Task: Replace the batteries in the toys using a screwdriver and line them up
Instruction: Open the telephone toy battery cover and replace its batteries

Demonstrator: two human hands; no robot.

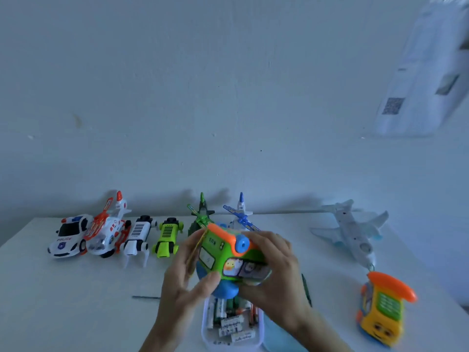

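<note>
Holding a green plastic toy bus with an orange roof and a blue knob (229, 252) above the white table (76, 288), both hands wrap it from either side. The left hand (182, 275) curls round the bus's left end, thumb pressed against the lower front edge and fingers behind a thin tan piece at that end; what that piece is cannot be told. The right hand (276, 270) grips the right end, fingers folded over the top and thumb under the picture panel. The bus is tilted, its blue wheel (224, 288) pointing down toward a clear plastic box of batteries (232, 323), which sits on the table directly beneath the hands.

Along the back edge of the table stand a white police car (68, 236), a white and orange helicopter (107, 229), a white and black robot dog toy (138, 236) and a lime green robot dog toy (167, 237), side by side and nearly touching. Behind the held bus, a green helicopter (200, 214) and a blue and white helicopter (241, 214) are partly hidden. To the right, well apart, lies a pale white toy airplane (352, 224), and nearer the front a yellow toy phone car with an orange handset (383, 308). A thin dark rod (146, 297) lies left of the left wrist; whether it is the screwdriver cannot be told.
</note>
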